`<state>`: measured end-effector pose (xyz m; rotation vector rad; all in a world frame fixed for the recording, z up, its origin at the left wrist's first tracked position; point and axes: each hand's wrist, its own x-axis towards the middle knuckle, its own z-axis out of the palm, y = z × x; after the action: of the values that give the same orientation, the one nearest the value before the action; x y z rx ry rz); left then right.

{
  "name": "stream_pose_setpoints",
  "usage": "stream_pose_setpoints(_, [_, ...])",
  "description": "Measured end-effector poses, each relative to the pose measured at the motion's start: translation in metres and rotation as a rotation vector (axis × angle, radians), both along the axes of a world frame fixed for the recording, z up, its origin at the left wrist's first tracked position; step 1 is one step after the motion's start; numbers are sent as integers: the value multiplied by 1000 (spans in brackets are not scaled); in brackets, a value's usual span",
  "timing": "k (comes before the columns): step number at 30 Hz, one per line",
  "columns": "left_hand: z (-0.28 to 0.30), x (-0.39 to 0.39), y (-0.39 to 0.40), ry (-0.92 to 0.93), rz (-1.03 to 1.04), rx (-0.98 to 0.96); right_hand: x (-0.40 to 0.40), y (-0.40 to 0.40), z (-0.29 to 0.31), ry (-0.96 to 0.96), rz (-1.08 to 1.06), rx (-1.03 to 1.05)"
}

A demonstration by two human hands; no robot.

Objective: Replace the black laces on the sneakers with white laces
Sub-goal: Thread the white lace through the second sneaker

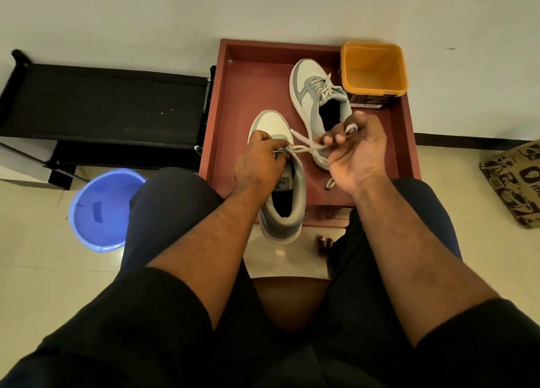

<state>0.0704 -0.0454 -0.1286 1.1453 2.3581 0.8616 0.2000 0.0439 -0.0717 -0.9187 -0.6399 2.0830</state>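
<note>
Black-shorted knees fill the lower frame. Mid-frame I log: left hand (pixel 258 161) gripping the grey-and-white sneaker (pixel 282 180) on the near rim of the red-brown tray (pixel 404 142); right hand (pixel 355 151) pinching its white lace (pixel 306 143) — threading, I judge. Second sneaker (pixel 318 101), already white-laced, lies beside the orange tub (pixel 374 66). Next: draw the lace rightward — open tray there.

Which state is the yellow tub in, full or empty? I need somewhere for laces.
Empty: the yellow tub stands upright, and its bare inside walls and bottom show.
</note>
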Motion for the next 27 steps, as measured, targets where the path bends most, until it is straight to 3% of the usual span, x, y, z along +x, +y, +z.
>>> stream_pose_setpoints(1, [0,0,0,0,0,-3,-2,-2,-2,-228,44,134])
stream_pose_setpoints(3, [0,0,0,5,-4,-11,-6,-3,-15,-786,235,623])
stream_pose_setpoints(5, [1,0,0,13,-2,-21,-8,-6,-29,-1092,483,937])
stream_pose_setpoints(7, [2,-1,0,18,2,-39,-10,-8,-36,-1140,592,984])
stream_pose_setpoints(10, [4,-2,0,27,-9,-71,-11,-6,-31,-1165,595,926])
stream_pose_setpoints(13, [5,-2,0,28,-10,-89,-4,-3,-19,-1110,417,734])
stream_pose_setpoints(17, [7,-1,1,16,-28,-99,-1,-6,-16,-844,105,350])
stream_pose_setpoints(21, [7,2,2,45,-68,-111,-1,-15,-32,-906,198,150])
stream_pose_setpoints(24, [5,-3,3,13,-7,-77,5,-13,-43,-1196,463,522])
stream_pose_setpoints(27, [7,-7,4,-47,35,-21,2,-15,-50,-1269,605,862])
